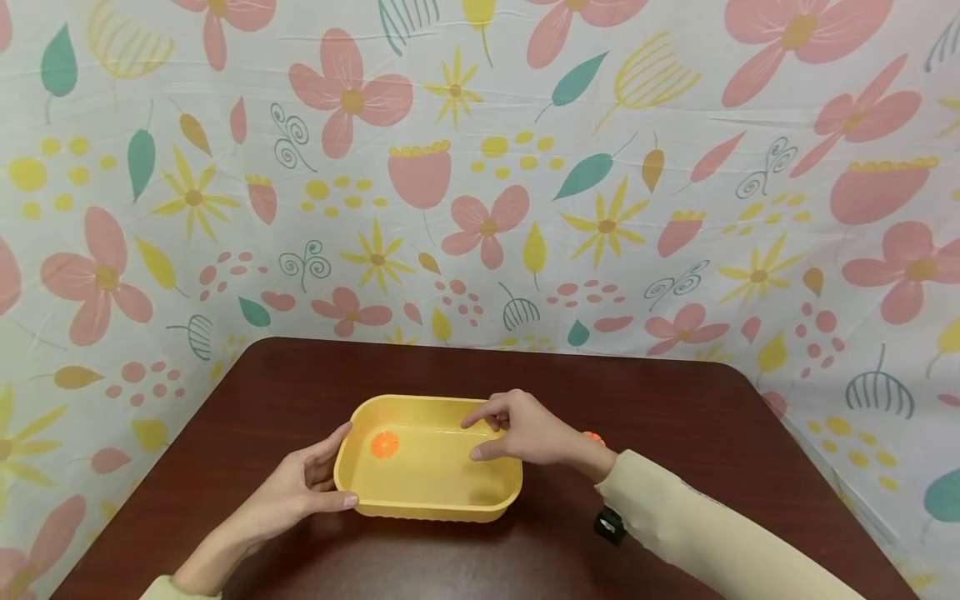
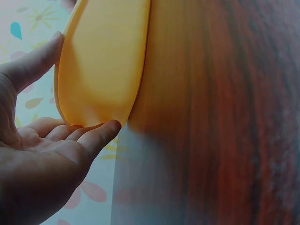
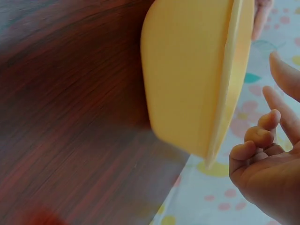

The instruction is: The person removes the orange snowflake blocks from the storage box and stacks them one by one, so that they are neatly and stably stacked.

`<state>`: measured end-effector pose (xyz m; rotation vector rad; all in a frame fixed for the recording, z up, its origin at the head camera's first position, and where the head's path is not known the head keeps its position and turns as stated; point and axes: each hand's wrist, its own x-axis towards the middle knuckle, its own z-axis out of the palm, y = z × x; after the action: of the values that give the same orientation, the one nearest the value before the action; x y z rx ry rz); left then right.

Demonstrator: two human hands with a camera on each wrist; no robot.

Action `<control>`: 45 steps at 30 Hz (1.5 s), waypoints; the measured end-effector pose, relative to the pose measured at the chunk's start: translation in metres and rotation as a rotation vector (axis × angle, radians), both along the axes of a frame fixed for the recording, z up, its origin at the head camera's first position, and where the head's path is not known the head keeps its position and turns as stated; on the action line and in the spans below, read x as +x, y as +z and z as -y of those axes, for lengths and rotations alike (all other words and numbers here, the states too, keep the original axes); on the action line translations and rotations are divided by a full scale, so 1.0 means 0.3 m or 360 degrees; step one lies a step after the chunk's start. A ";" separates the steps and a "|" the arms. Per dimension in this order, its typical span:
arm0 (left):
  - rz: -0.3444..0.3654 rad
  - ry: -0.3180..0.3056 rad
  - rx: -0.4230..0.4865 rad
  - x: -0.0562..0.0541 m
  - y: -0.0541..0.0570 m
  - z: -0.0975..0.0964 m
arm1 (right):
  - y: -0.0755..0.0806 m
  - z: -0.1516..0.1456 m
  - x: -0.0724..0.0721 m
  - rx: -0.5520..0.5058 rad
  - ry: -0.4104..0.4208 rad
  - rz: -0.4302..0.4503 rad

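Observation:
A shallow yellow plastic basin [image 1: 420, 508] with rounded corners sits on the table. Inside it, toward the left end, lies a small round orange piece [image 1: 385, 444] that looks like a citrus slice. My left hand [image 1: 300, 487] holds the basin's left end, its thumb at the near corner and its fingers along the far side; the left wrist view shows this hand [image 2: 51, 145] against the rim. Over the basin's right end hovers my right hand [image 1: 525, 429], index finger and thumb extended, the other fingers loosely bent. Nothing shows in that hand [image 3: 269, 164] in the right wrist view.
Another orange piece [image 1: 593, 437] lies on the dark reddish-brown table [image 1: 675, 417], partly hidden behind the right wrist. A floral cloth [image 1: 480, 167] hangs behind the table and along its sides. A small black device [image 1: 609, 525] sits at the right wrist.

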<state>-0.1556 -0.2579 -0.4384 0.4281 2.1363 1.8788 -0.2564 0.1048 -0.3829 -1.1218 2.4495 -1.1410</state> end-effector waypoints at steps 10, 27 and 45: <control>-0.0046 -0.0031 0.0067 -0.002 -0.003 0.004 | -0.024 0.142 -0.028 0.0071 0.0145 0.0002; -0.0023 -0.0015 0.0061 -0.002 -0.006 0.006 | 0.001 0.283 -0.094 0.0293 0.0318 0.0041; -0.0039 -0.0046 0.0072 -0.003 -0.001 0.005 | -0.001 0.409 -0.133 0.0602 0.0486 0.0115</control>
<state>-0.1565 -0.2595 -0.4386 0.4909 2.0950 1.9187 -0.2962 -0.0179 -0.3834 -1.2476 2.2125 -0.5878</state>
